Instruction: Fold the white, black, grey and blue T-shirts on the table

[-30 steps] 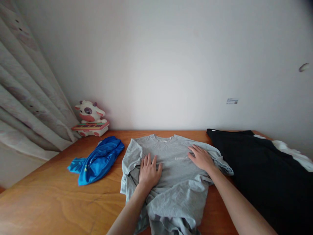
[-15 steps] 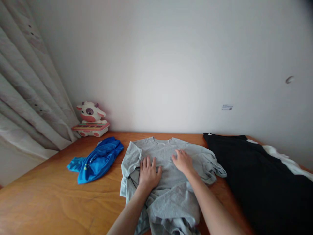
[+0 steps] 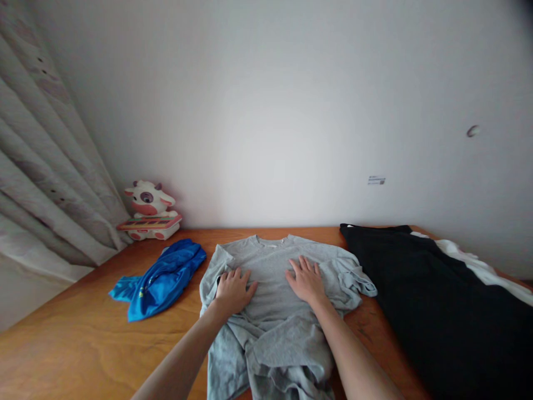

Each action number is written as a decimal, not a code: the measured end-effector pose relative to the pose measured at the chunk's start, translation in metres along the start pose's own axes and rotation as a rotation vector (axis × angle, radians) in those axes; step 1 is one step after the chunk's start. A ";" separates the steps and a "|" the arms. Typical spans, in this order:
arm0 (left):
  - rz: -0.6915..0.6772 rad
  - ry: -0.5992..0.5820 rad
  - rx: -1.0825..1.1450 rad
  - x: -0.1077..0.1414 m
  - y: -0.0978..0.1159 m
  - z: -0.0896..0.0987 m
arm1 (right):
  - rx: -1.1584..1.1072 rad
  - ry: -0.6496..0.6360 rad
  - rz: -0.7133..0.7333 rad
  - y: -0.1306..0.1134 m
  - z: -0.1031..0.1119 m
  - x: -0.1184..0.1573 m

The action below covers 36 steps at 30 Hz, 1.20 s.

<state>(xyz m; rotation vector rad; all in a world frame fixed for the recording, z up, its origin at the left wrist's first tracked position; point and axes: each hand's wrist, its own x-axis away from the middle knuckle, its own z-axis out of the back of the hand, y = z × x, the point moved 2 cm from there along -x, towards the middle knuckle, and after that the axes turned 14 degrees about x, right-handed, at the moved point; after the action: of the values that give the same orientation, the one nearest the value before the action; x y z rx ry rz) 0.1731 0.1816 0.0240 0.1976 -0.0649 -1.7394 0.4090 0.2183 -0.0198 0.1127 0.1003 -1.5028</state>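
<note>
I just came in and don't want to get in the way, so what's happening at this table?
A person has both bare hands on a gray T-shirt: the left hand and the right hand are on its front, with no grip on it. The shirt's lower part is bunched up. A crumpled blue garment lies to the left, and black cloth to the right.

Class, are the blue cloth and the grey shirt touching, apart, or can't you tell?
Apart. The head view shows a strip of bare table between the blue cloth and the grey shirt.
</note>
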 end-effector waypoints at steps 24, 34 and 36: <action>-0.049 0.119 0.089 -0.056 -0.014 -0.030 | -0.003 0.043 0.007 0.001 0.005 -0.001; -0.019 0.065 0.103 -0.045 -0.009 -0.038 | 0.030 0.113 -0.117 -0.002 0.010 0.008; 0.022 0.076 0.102 -0.045 -0.010 -0.042 | 0.047 0.094 -0.151 -0.002 0.009 0.007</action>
<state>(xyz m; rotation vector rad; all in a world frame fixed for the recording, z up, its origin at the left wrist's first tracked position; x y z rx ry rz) 0.1775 0.2301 -0.0146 0.3369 -0.1002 -1.7067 0.4077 0.2096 -0.0124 0.2183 0.1516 -1.6509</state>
